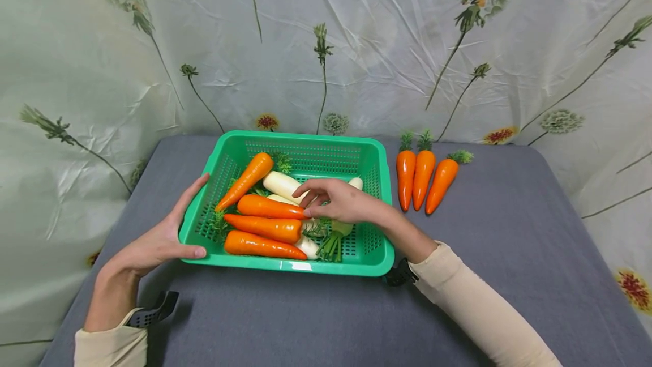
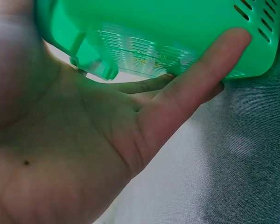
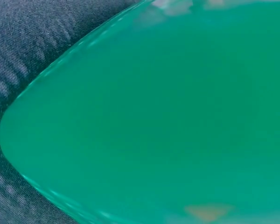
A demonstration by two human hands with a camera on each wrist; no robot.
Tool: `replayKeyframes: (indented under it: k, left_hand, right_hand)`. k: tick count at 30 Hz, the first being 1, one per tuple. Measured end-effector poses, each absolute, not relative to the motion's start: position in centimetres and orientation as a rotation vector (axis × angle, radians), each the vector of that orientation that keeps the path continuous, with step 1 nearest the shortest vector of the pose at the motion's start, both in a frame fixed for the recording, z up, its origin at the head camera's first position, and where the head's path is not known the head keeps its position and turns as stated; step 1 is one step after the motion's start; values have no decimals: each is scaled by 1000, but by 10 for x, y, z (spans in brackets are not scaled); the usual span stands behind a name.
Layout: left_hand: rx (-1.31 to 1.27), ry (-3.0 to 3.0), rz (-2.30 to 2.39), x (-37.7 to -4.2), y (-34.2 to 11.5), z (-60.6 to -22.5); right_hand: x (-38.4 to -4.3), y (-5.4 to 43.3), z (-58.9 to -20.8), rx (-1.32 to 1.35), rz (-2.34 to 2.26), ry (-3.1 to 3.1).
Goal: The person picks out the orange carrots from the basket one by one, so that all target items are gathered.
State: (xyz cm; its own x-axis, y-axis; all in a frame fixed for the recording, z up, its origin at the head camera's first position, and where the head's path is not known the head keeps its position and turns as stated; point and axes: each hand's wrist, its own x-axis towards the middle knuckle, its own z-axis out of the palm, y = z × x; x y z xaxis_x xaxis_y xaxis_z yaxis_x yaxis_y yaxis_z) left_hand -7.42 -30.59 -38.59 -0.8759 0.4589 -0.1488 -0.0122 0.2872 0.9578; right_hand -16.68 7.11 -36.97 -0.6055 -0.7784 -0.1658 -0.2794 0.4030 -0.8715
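Observation:
A green plastic basket (image 1: 331,268) holds several orange carrots and white radishes. My left hand (image 1: 160,239) rests against the basket's left side, its thumb by the near corner and its fingers spread along the wall. The left wrist view shows a straight finger (image 2: 200,77) against the green wall. Inside the basket my right hand (image 1: 341,200) pinches the pointed tip of a carrot (image 1: 267,207) between thumb and fingers. That carrot lies over the pile, above two other carrots (image 1: 265,227). A white radish (image 1: 282,186) is just behind it. The basket's green side (image 3: 144,112) fills the right wrist view.
Three carrots (image 1: 421,177) with green tops lie side by side on the grey cloth, right of the basket. The grey-covered table (image 1: 509,265) extends to the right and front. A pale curtain (image 1: 285,72) with dandelion prints hangs behind it.

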Motion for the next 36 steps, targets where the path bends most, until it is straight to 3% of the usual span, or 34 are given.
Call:
replayKeyframes:
  k: [26, 36]
  left_hand:
    - [388, 2160, 1645, -74, -306, -389]
    - [370, 2184, 1632, -73, -305, -389]
  right_hand:
    - [-171, 75, -369, -942, -1248, 1865]
    - [-170, 91, -366, -798, -1330, 1742]
